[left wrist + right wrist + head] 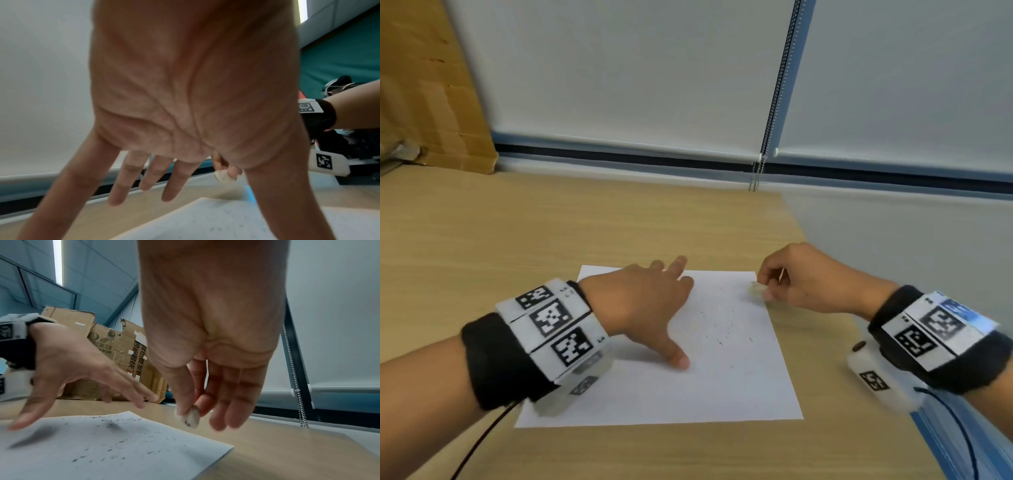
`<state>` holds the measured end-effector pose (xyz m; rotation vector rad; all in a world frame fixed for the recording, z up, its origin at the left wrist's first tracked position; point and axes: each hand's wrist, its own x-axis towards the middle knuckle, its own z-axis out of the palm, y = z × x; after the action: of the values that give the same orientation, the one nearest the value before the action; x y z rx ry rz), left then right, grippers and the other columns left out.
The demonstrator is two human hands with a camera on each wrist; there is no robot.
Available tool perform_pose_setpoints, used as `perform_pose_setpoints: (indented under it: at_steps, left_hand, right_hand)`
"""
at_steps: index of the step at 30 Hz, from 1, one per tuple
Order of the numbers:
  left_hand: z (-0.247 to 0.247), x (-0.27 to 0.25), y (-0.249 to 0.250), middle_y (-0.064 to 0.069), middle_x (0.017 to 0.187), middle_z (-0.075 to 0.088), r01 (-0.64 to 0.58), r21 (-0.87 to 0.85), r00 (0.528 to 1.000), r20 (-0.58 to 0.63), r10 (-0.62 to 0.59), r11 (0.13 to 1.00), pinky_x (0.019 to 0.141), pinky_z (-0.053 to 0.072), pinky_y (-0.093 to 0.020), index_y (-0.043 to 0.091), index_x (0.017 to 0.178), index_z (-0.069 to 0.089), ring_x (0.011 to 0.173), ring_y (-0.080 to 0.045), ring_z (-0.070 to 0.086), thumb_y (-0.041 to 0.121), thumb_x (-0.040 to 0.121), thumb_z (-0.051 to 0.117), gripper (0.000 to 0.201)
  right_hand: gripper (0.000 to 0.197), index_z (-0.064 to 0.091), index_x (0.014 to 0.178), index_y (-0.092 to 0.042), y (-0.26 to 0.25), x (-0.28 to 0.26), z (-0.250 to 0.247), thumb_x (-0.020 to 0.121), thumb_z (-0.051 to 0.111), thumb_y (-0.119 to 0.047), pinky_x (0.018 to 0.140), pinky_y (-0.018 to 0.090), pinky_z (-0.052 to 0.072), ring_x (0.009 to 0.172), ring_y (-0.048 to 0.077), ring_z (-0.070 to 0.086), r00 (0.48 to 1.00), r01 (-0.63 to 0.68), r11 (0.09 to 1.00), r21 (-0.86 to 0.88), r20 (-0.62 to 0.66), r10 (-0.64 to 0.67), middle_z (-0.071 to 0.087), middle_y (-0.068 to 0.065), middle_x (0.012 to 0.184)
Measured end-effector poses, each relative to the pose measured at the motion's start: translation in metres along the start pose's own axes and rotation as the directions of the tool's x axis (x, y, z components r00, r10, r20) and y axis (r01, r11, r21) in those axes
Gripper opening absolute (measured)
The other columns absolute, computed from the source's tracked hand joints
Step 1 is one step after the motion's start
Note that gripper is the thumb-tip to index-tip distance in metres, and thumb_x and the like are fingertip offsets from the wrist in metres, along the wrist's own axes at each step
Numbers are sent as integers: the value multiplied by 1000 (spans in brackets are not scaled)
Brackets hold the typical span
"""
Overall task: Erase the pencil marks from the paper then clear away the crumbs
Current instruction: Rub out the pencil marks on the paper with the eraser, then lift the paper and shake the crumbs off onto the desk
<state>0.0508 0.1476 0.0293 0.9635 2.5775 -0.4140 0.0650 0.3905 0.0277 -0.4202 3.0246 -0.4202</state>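
The left hand (643,308) is spread over the paper (722,387) with its crumbs (123,441). The right hand (804,277) pinches the eraser (192,417) near the paper's far right corner.

A: Even, soft daylight; the paper (722,377) reads bright, with faint shadows under the left hand (68,356).

B: Wrist views bend at their edges. The eraser (190,417) and fingertips smear with blur; a ceiling strip glares.
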Motion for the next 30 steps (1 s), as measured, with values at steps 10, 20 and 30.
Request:
perform_pose_setpoints:
  at_steps: [10, 20, 30]
  left_hand:
    - [23, -19, -27, -1, 158, 19, 72, -102, 984, 169, -54, 992, 104, 41, -42, 14, 153, 20, 134, -23, 38, 55, 76, 76, 104]
    - [25, -25, -32, 2, 165, -4, 50, -111, 992, 119, -37, 993, 107, 39, -43, 21, 156, 9, 144, -23, 24, 57, 75, 76, 112]
    - [40, -51, -96, 14, 141, 35, 223, -221, 974, 95, -206, 950, 95, 48, -37, 30, 153, 21, 114, -13, 55, 61, 79, 69, 93]
  right_hand:
    - [15, 65, 74, -13, -7, 39, 16, 86, 66, -23, 62, 27, 49, 69, 16, 57, 998, -60, 997, -47, 25, 61, 62, -4, 74]
    - [7, 69, 84, -14, 9, 51, -5, 81, 71, -20, 68, 25, 48, 77, 16, 61, 986, -163, 986, -22, -49, 162, 62, -6, 77]
    - [6, 69, 81, -12, 47, 71, -6, 79, 74, -12, 55, 17, 41, 76, 16, 57, 949, -310, 947, -83, 34, 314, 61, -3, 80]
